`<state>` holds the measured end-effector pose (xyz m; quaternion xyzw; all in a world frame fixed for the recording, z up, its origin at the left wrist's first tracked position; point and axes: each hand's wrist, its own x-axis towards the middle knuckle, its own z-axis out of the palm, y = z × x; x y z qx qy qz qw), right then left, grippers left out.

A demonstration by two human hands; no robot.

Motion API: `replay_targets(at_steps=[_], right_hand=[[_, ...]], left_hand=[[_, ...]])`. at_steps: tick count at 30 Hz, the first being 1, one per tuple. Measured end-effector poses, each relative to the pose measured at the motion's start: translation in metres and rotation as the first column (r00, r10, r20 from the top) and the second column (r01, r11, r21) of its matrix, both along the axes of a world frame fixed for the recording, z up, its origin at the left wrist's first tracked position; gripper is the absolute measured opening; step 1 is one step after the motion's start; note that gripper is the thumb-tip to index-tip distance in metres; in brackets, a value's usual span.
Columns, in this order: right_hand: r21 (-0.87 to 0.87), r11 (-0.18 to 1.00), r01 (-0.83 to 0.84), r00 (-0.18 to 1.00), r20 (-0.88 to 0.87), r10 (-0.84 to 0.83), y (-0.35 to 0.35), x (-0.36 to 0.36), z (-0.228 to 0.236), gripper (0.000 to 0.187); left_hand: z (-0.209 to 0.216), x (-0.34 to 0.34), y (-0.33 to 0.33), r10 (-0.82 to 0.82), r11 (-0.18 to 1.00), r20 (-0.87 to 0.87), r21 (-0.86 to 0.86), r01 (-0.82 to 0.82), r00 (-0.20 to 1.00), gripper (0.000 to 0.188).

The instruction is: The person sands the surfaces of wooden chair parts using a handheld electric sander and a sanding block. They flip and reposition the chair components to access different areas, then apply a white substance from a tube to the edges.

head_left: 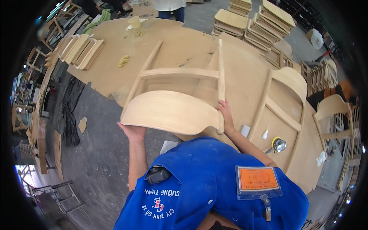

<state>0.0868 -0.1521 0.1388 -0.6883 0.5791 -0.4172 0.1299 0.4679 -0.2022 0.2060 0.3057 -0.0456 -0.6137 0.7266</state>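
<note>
Both my hands hold a pale wooden chair back frame, tilted over the near edge of the cardboard-covered table. It has a broad curved backrest, two long posts and a crossbar; the posts point away from me. My left hand is closed around the backrest's left corner, with part of its fingers hidden underneath. On the other side, my right hand grips the right post beside the backrest. A second chair back frame lies to the right, with a sander, a small white bottle and a whitish block near it.
Brown cardboard covers the table. Wooden pieces stand in a row at the far left, near a crumpled yellow cloth and a cup. Stacked wooden frames rise beyond it. A person stands at the far side.
</note>
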Motion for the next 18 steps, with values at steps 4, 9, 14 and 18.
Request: replay_targets(at_steps=[4, 9, 14, 18], right_hand=[[-0.037, 0.999, 0.003, 0.983, -0.183, -0.01, -0.017, 0.019, -0.008, 0.027], [-0.09, 0.993, -0.075, 0.975, -0.218, 0.054, -0.04, 0.072, -0.008, 0.035], [0.036, 0.976, -0.215, 0.946, -0.239, 0.217, -0.063, 0.112, 0.001, 0.055], [0.186, 0.967, -0.176, 0.972, -0.124, 0.201, -0.055, 0.09, -0.008, 0.052]], left_hand=[[0.021, -0.013, 0.013, -0.227, 0.968, -0.136, -0.136, 0.209, 0.964, 0.06], [0.015, -0.011, 0.007, -0.26, 0.931, 0.116, 0.293, 0.217, 0.959, 0.053], [-0.007, 0.062, -0.056, -0.166, 0.937, 0.198, 0.336, 0.092, 0.966, 0.053], [-0.027, 0.114, -0.11, -0.295, 0.922, 0.27, 0.331, 0.199, 0.916, 0.056]])
